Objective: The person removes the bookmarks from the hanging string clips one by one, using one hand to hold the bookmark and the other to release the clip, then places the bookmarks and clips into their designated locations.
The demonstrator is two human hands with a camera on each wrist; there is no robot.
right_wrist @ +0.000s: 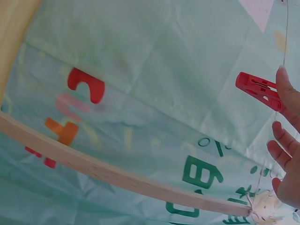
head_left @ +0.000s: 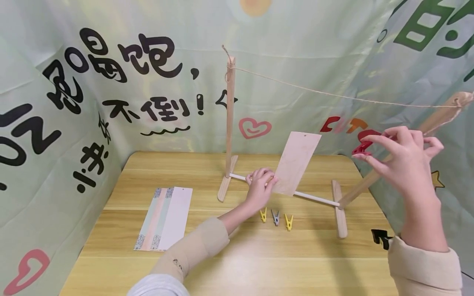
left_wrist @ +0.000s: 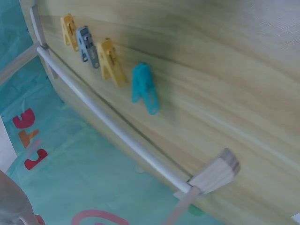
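Observation:
My left hand (head_left: 260,187) pinches a pale rectangular card (head_left: 298,164) by its lower left edge. The card stands tilted in front of the white rod (head_left: 316,199) of a wooden frame, with a small hole at its top. Higher up on the right, my right hand (head_left: 407,158) pinches a red clothespin (right_wrist: 258,90) between thumb and fingers. In the head view it is lower than the string (head_left: 333,96) tied between the two posts. On the table lie two yellow clothespins, a grey clothespin (head_left: 275,218) and a blue clothespin (left_wrist: 146,88), the last hidden in the head view.
Cards with patterned strips (head_left: 159,220) and a plain white one lie on the left of the wooden table (head_left: 244,263). The frame's left post (head_left: 230,119) and leaning right post (head_left: 361,189) stand on wooden feet. Printed cloth (head_left: 207,24) surrounds the table.

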